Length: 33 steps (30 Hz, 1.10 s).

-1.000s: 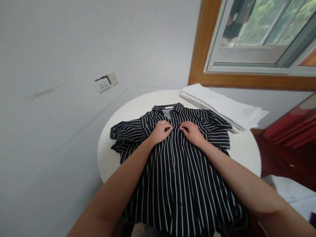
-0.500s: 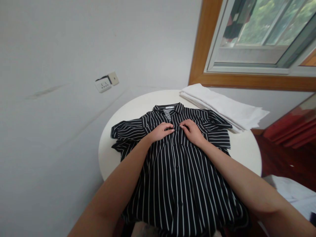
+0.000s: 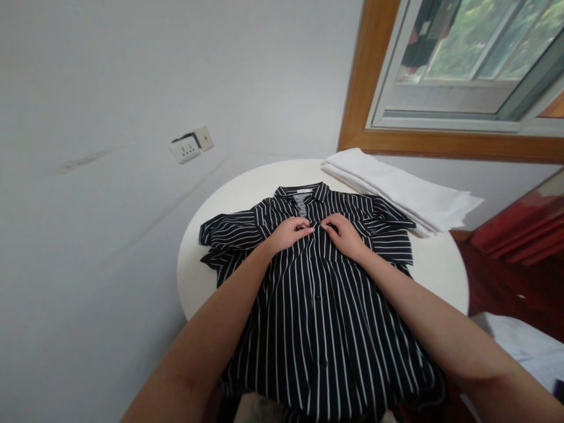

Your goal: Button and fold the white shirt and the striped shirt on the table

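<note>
A black shirt with thin white stripes lies face up on a round white table, collar away from me, hem hanging over the near edge. My left hand and my right hand meet at the front placket just below the collar. Both have the fingers curled and pinch the shirt's cloth at the top of the button line. Whether a button is between the fingertips is too small to tell.
A folded white cloth lies at the table's far right edge. A wall socket sits on the white wall at left. A wood-framed window is at upper right. Dark red fabric and white papers are at right.
My left hand's fingers have reached a little to the right, closing the gap to my right hand at the placket. The shirt has hardly moved.
</note>
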Each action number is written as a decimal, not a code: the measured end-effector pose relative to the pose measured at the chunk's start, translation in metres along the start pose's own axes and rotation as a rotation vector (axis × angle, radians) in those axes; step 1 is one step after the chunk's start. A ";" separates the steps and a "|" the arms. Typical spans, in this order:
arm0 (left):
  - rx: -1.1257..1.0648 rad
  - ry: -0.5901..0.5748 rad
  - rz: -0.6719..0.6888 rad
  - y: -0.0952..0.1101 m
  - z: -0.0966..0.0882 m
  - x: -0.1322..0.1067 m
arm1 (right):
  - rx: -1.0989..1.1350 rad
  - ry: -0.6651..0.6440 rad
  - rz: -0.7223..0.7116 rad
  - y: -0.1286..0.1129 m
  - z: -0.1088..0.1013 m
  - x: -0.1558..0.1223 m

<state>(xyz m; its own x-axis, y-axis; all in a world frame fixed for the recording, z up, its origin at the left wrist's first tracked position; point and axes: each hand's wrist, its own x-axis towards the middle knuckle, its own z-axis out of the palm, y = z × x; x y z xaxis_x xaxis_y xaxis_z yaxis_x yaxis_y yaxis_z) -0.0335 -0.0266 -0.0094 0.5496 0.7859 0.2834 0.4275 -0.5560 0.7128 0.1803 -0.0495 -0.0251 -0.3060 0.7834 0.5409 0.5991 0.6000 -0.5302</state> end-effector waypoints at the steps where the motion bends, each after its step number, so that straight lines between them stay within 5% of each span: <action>1: -0.009 0.006 -0.005 0.000 0.000 0.000 | -0.001 -0.002 -0.001 0.000 0.000 0.000; 19: 0.001 0.007 -0.035 0.003 -0.002 -0.001 | 0.009 -0.025 -0.004 -0.003 0.001 0.000; 27: 0.018 0.098 -0.062 -0.001 -0.009 -0.004 | 0.032 0.153 0.098 -0.002 -0.003 0.000; 33: 0.305 0.128 0.125 0.011 -0.014 -0.008 | 0.038 0.253 0.178 0.001 -0.004 0.002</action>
<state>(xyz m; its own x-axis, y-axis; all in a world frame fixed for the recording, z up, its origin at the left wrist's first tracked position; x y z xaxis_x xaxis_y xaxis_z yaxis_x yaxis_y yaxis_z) -0.0431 -0.0352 0.0051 0.5250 0.7233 0.4485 0.5675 -0.6903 0.4489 0.1827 -0.0481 -0.0219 -0.0019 0.8146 0.5800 0.5969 0.4663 -0.6529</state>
